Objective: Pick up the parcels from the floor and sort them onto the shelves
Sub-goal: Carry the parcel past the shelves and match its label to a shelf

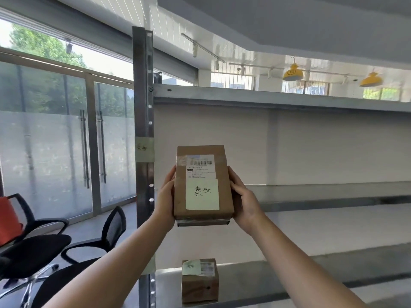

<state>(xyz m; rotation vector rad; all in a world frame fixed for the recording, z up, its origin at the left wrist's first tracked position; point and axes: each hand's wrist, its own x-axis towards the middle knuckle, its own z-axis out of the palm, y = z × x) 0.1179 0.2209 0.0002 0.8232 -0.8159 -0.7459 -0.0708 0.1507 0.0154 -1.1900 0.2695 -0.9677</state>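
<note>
A person is holding a brown parcel (202, 184) up in front of a metal shelf unit, with both arms reaching forward. The left hand (165, 197) is gripping the parcel's left edge and the right hand (244, 201) is gripping its right edge, so the box is being clamped between the two palms, fingers wrapping behind it where they cannot be seen. The parcel is standing upright, its face turned toward the camera, showing a printed shipping label (201, 166) with a barcode near the top and a pale note (202, 197) with handwritten characters below it. It is hanging in the air just right of the unit's upright post (143, 107), roughly level with the middle shelf (322, 196) and in front of it. A similar pale tag (144, 150) with handwriting is sticking to the post beside the parcel's top. On the lower shelf (289, 283), a second, smaller box (200, 282) is sitting near the post, carrying its own label and a greenish note on top. The top shelf (278, 96) is running across above the parcel. To the left, black chairs (44, 245) are standing before glass doors (66, 147), and yellow lamps (293, 73) are hanging in the room beyond.
</note>
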